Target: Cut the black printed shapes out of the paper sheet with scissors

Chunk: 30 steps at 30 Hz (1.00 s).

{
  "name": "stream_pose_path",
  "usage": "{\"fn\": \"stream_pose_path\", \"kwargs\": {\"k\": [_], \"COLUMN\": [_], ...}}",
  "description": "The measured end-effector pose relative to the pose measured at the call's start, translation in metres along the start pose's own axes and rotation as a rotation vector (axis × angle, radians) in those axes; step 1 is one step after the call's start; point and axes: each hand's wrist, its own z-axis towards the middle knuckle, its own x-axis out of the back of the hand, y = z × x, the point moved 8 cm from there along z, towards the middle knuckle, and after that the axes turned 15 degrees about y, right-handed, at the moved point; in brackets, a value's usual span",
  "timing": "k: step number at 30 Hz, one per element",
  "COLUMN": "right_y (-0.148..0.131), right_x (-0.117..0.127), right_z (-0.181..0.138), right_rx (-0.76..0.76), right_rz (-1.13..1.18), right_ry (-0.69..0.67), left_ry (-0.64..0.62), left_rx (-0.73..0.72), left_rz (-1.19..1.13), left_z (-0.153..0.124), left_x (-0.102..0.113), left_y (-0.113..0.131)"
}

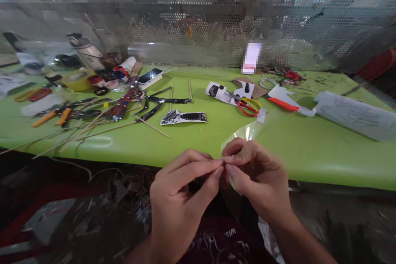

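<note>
In front of the table's near edge, my left hand (185, 194) and my right hand (260, 177) meet fingertip to fingertip. Both are closed in a pinch. A curved sheet of clear plastic film (246, 131) shows behind my right hand and hangs below its fingers, seemingly held by it. What lies between the left fingertips is too small and hidden to make out. On the table beyond are a black-and-white paper cutout (184, 118), scissors with red and yellow handles (249, 107), and another printed cutout (217, 91).
Thin sticks (89, 134), pliers with orange handles (63, 116) and a yellow tape roll (78, 79) crowd the left of the green table (309, 152). A black jointed frame (154, 102) lies mid-table. At right are a red-handled knife (283, 104) and rolled paper (355, 115). Perforated metal stands behind.
</note>
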Motion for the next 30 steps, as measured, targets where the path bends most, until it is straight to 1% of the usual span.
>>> {"fn": "stream_pose_path", "kwargs": {"k": [3,8,14,21,30], "right_y": [0.0003,-0.0038,0.0004,0.0035,0.0022], "right_x": [-0.0008,-0.002,-0.0042,-0.0017,-0.0022], "right_z": [0.0006,0.0034,0.0029,-0.0007,-0.0012], "right_rx": [-0.015,0.042,0.005,-0.023,-0.007], "right_rz": [0.001,-0.045,-0.002,0.041,0.049], "right_ry": [-0.003,0.017,0.008,-0.034,-0.029], "left_ry": [-0.006,0.001,0.009,-0.002,-0.001], "left_rx": [-0.002,-0.011,0.054,0.09,0.091], "left_rz": [-0.014,-0.007,-0.03,-0.078,-0.075], "left_z": [0.0007,0.0002,-0.0001,0.0008,-0.0004], "left_x": [-0.0009,-0.0019,-0.0019,-0.002,-0.0023], "left_y": [0.0002,-0.0006,-0.0054,-0.0073,-0.0071]}}
